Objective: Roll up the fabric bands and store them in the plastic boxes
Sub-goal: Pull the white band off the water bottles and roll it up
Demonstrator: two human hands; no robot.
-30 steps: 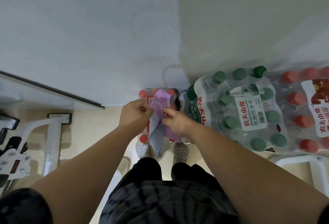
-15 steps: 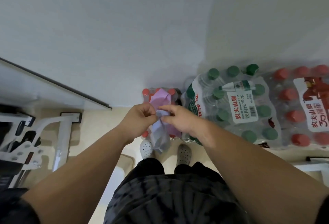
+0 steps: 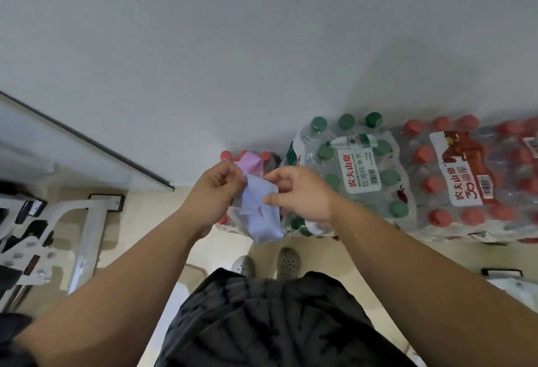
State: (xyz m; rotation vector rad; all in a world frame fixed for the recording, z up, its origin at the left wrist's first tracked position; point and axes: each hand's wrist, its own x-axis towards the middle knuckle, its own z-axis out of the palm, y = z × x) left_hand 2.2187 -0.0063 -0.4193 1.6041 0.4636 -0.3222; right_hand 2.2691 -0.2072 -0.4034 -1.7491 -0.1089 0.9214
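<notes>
Above the floor, just ahead of the person's dark shorts [image 3: 262,323], both hands hold a pale lilac fabric band [image 3: 259,209]. The left hand [image 3: 215,192] has its fingers curled and pinches the band's upper left edge. The right hand [image 3: 300,194] pinches the right edge between thumb and fingers. The band's lower part hangs loose above two perforated white shoes [image 3: 266,261]. Against the wall stand a green-capped bottle pack [image 3: 349,174] and, beside it, a red-capped bottle pack [image 3: 465,180].
</notes>
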